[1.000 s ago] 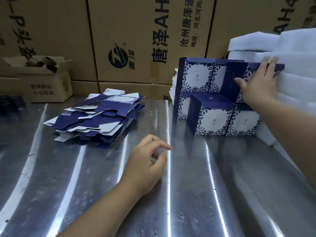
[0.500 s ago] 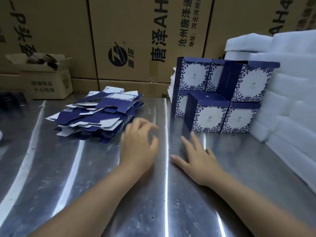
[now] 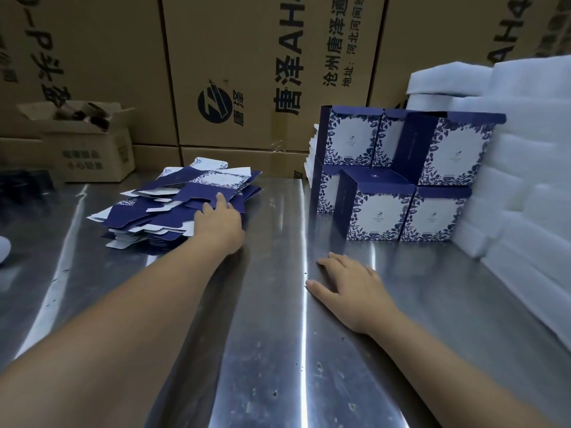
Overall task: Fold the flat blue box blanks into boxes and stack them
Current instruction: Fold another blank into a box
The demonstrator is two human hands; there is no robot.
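A loose pile of flat blue-and-white box blanks (image 3: 173, 208) lies on the metal table (image 3: 278, 335) at the left middle. My left hand (image 3: 219, 220) reaches onto the pile's right edge, fingertips touching the top blanks; whether it grips one I cannot tell. Several folded blue boxes (image 3: 401, 177) with white floral panels stand stacked in two layers at the back right. My right hand (image 3: 349, 282) lies flat on the table in front of the stack, fingers spread, holding nothing.
Large brown cartons (image 3: 262, 72) wall off the back. A small open carton (image 3: 86, 146) stands at the back left. White foam sheets (image 3: 525, 149) are piled along the right edge, touching the folded boxes. A white object (image 3: 3, 251) shows at the left edge.
My right hand left the top box of the stack and came down flat on the table. My left hand moved forward and left from the table's middle onto the pile of blanks.
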